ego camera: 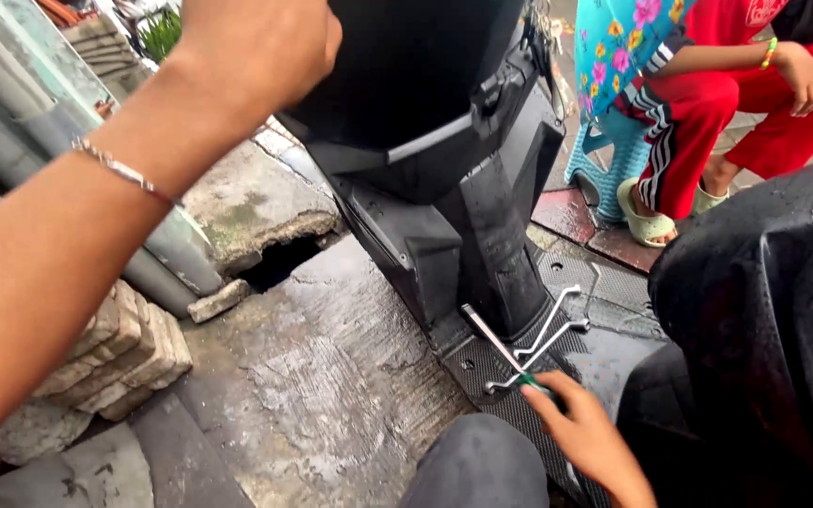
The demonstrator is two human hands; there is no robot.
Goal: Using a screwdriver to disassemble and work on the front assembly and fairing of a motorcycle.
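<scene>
The fingers (546, 400) of the right hand (587, 437) are closing narrowly on the green handle of a screwdriver (502, 354), whose steel shaft is pointing up and to the left across the scooter's footboard (482, 362). The screwdriver is lying over two bent metal wrenches (546, 341), which are resting crossed on the ribbed black footboard, just beside the hand. The tip of the shaft is sitting close to the base of the scooter's black front panel (444, 169).

The left hand (261, 52) is reaching up to the top of that panel, near the upper edge of the view. Its fingers are turning away behind the hand, so it cannot be told whether they are gripping anything. A thin metal bracelet (124, 171) is circling the left wrist, and the forearm is running diagonally down to the lower left corner.

The scooter's black seat (764, 301) is filling the right side, wet and shining. The person's knee (477, 466), in grey cloth, is showing at the bottom edge beside the right hand.

To the left of the footboard, wet concrete paving (312, 376) is lying with a broken gap in it. Stacked bricks (119, 353) and grey pipes (176, 249) are standing beyond it.

At the upper right another person, in red trousers (708, 122) and a flowered top, is sitting on a teal plastic stool (604, 155), well apart from the tools.
</scene>
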